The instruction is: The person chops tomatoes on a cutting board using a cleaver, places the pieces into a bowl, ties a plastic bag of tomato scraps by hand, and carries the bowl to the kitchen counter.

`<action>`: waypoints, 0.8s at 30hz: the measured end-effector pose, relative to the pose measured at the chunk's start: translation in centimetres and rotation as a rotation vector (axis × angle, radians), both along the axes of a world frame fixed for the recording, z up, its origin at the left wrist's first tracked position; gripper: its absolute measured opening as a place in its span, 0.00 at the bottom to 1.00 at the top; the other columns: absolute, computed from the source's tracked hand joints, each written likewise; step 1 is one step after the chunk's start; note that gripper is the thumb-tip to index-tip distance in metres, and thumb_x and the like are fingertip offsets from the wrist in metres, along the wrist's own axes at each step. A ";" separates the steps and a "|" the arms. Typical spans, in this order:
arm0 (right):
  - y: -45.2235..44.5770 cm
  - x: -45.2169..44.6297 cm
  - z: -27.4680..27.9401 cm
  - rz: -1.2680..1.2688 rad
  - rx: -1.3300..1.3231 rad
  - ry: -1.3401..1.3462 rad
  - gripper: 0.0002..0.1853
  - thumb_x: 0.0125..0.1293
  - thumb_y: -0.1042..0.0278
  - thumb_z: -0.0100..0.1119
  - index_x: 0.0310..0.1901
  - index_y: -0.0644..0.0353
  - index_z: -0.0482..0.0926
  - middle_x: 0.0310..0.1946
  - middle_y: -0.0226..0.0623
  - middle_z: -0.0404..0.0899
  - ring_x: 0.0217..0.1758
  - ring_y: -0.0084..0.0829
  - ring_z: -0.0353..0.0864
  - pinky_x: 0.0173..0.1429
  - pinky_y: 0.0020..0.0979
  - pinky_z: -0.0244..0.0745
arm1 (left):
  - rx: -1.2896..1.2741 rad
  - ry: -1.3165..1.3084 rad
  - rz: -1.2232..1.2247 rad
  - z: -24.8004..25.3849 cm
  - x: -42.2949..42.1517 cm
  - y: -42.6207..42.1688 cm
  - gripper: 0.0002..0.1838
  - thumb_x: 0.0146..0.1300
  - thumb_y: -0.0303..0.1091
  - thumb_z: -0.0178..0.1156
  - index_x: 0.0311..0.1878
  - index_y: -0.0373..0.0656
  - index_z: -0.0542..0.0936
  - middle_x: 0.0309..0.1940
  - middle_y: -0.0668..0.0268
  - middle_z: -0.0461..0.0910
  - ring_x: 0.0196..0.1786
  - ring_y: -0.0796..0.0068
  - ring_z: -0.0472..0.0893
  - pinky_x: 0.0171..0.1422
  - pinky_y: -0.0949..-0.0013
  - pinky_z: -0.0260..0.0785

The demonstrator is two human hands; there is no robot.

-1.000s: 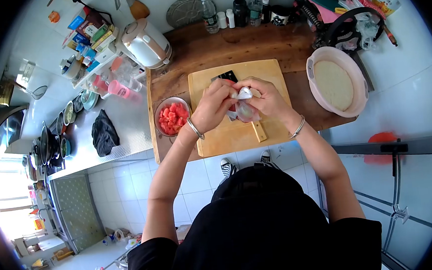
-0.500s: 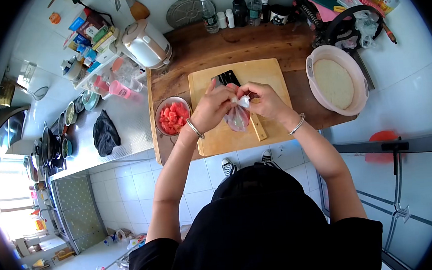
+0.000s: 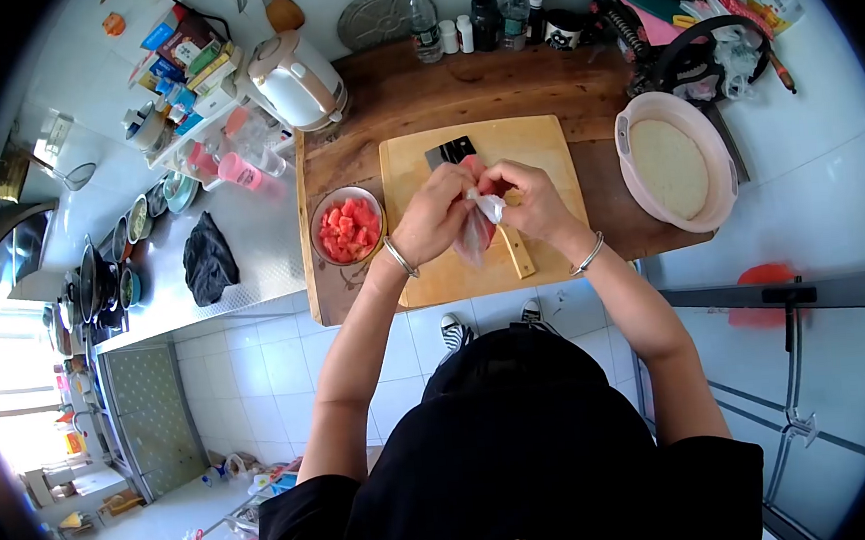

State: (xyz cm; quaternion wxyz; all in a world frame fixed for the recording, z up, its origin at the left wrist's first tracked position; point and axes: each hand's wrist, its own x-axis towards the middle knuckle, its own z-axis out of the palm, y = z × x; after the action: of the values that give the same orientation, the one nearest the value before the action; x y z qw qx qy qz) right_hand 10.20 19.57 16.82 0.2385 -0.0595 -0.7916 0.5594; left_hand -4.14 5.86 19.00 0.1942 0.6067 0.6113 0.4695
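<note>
Above the cutting board, my left hand and my right hand pinch the gathered top of a clear plastic bag. Something reddish shows through the bag, which hangs between my hands. A knife lies on the board beneath them, its dark blade partly hidden and its light handle toward me. Something red, partly covered by my fingers, rests by the blade. Left of the board stands a bowl of red chunks.
A pink basin holding pale dough stands at the table's right. Along the back are bottles and jars. An electric kettle is at the back left. A black cloth lies on the metal counter.
My fingers have shifted around the neck of the bag. The bag has swung slightly left and now hangs narrower, and more of the knife's blade shows than a second ago.
</note>
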 end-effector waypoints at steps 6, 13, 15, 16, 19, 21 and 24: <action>-1.1 -0.4 -0.8 -0.039 -0.213 0.001 0.10 0.60 0.76 0.66 0.43 0.62 0.76 0.36 0.27 0.78 0.39 0.16 0.76 0.45 0.21 0.74 | 0.021 0.265 0.010 -0.4 -0.9 0.3 0.11 0.55 0.18 0.54 0.41 0.40 0.74 0.44 0.59 0.76 0.53 0.55 0.76 0.74 0.47 0.52; -1.8 -0.5 0.3 -0.109 -0.176 0.042 0.10 0.61 0.75 0.67 0.42 0.63 0.77 0.33 0.26 0.77 0.34 0.13 0.74 0.39 0.18 0.74 | -0.023 0.231 -0.006 -0.3 -0.9 0.2 0.11 0.57 0.20 0.53 0.43 0.42 0.74 0.42 0.60 0.78 0.53 0.56 0.77 0.77 0.43 0.45; -1.7 -0.4 0.8 -0.098 -0.159 0.018 0.10 0.60 0.74 0.67 0.41 0.63 0.77 0.32 0.26 0.77 0.32 0.13 0.74 0.37 0.18 0.73 | -0.013 0.229 -0.020 -0.2 -1.0 0.1 0.10 0.57 0.21 0.54 0.43 0.42 0.74 0.43 0.59 0.78 0.52 0.56 0.78 0.77 0.43 0.45; -1.5 -0.3 1.0 -0.085 -0.142 -0.005 0.09 0.60 0.74 0.67 0.41 0.64 0.78 0.31 0.25 0.77 0.31 0.12 0.73 0.35 0.17 0.73 | -0.003 0.228 -0.033 -0.2 -1.0 0.1 0.10 0.56 0.23 0.55 0.43 0.42 0.74 0.43 0.59 0.79 0.51 0.56 0.78 0.77 0.43 0.45; -0.9 -0.5 0.5 -0.049 -0.094 -0.027 0.09 0.60 0.72 0.68 0.39 0.64 0.78 0.30 0.25 0.77 0.30 0.12 0.73 0.33 0.17 0.72 | 0.021 0.188 -0.029 -0.5 -0.9 0.1 0.10 0.56 0.25 0.56 0.42 0.41 0.75 0.39 0.59 0.80 0.45 0.57 0.81 0.77 0.44 0.47; -0.5 -0.4 0.4 -0.031 -0.077 -0.030 0.09 0.60 0.71 0.68 0.39 0.64 0.78 0.29 0.25 0.77 0.30 0.12 0.73 0.33 0.17 0.72 | 0.031 0.155 -0.026 -0.7 -0.6 0.1 0.09 0.56 0.26 0.56 0.41 0.41 0.75 0.36 0.61 0.79 0.43 0.58 0.81 0.77 0.44 0.48; -0.3 -0.3 0.3 -0.006 -0.062 -0.053 0.10 0.60 0.70 0.68 0.38 0.64 0.78 0.29 0.26 0.77 0.29 0.13 0.74 0.33 0.18 0.72 | 0.042 0.103 -0.014 -0.9 -0.4 0.2 0.07 0.56 0.27 0.57 0.40 0.41 0.75 0.33 0.62 0.79 0.40 0.59 0.82 0.76 0.45 0.50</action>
State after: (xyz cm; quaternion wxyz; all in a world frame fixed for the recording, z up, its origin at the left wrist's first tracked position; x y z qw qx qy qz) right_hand 9.86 19.25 17.12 0.2173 -0.0841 -0.7798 0.5810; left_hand -4.54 6.04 18.11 0.1532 0.6383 0.6062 0.4491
